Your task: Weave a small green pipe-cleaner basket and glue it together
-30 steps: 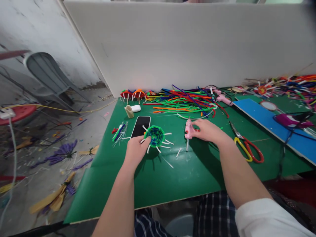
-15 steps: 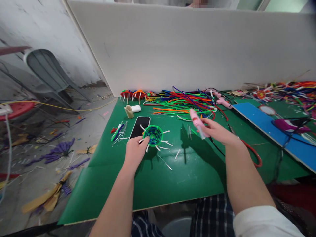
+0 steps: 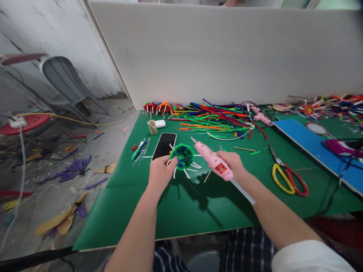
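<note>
Between the thumb and fingers of my left hand (image 3: 162, 170) is a small woven disc (image 3: 183, 156), green at the rim and blue-green inside, with white strips sticking out round its edge. My right hand (image 3: 231, 162) is wrapped round a pink hot glue gun (image 3: 215, 160). Its metal nozzle points up and left, just above the disc's right side and apart from it. A clear glue stick (image 3: 243, 191) juts from the gun's rear. Beyond my left hand lies a dark-screened phone (image 3: 164, 145), partly covered by the hand and disc.
Scissors (image 3: 286, 175) with yellow and red handles lie at right, beside a blue board (image 3: 309, 143). Coloured pipe cleaners (image 3: 215, 115) are heaped at the back, near finished mushroom-like pieces (image 3: 163, 107). A white partition (image 3: 212, 53) rises behind the green table (image 3: 127, 211).
My right hand has brought the glue gun left and nearer to the disc, turning its nozzle toward it. The scissors have come into fuller view. My left hand still holds the disc.
</note>
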Demonstrator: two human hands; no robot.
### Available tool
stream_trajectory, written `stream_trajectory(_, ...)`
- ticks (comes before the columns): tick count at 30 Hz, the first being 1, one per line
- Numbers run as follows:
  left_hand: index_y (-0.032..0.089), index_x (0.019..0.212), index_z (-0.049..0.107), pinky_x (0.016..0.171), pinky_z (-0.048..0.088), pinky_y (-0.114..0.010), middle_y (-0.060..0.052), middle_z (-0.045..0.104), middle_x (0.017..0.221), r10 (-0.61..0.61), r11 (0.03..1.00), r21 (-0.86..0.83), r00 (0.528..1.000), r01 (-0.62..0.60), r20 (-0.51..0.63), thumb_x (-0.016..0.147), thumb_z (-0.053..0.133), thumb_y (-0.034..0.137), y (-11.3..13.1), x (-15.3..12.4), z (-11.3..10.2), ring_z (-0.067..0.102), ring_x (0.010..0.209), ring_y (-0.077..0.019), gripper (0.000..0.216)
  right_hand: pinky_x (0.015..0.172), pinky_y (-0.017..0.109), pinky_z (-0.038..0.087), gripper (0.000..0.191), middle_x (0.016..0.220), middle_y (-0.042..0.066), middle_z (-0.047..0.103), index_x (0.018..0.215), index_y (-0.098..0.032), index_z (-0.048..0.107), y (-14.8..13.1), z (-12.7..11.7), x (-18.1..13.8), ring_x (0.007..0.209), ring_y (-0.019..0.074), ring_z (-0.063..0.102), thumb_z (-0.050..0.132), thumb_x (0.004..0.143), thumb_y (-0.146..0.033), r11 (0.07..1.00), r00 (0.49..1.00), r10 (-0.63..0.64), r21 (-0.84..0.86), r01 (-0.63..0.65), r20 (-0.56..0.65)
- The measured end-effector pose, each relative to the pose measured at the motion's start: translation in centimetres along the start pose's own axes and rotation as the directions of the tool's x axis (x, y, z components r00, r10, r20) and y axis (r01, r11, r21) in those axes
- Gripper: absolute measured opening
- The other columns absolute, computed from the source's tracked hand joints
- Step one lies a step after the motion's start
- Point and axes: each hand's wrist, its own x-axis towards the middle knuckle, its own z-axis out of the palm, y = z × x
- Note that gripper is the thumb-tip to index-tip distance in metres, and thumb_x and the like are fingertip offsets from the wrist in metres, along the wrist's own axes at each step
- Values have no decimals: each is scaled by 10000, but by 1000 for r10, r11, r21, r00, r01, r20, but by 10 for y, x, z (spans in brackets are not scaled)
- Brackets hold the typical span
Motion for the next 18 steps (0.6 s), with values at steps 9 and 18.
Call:
stream_trajectory(9,167,451,366,487,209,-231,34,259,470,154,984,94,988,-152,-16,754,383,377,3,-3,-4,271,483,-88,369,536,228,373,134,725,56,590,781,-178,559,5,-4,1,631,130,532,507,756,-299,986,985,-162,-16,163,57)
stream_trajectory(18,169,453,364,493,219,-232,34,295,461,212,965,165,977,-203,-36,761,383,353,3,-3,-3,285,467,-87,359,515,224,335,136,693,39,573,748,-175,549,1,-3,1,597,114,507,492,770,-296,985,976,-168,-22,172,139)
